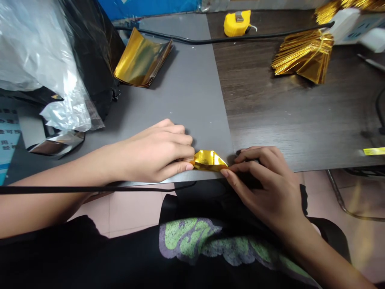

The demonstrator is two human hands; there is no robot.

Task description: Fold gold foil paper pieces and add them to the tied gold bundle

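Now small shiny gold foil piece [209, 159], creased, pinched between both hands at desk edge.

Left hand [159, 154] and right hand [264, 182] pinch a folded gold foil piece [209, 159] at the grey mat's [186, 88] edge.

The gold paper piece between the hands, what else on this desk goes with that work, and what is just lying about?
In use:
- folded gold paper, pinched by the left hand and right hand
- stack of gold sheets
- bundle of finished gold pieces
- grey mat

Lying about:
- yellow tape measure
- black cable
- plastic bags
- power strip
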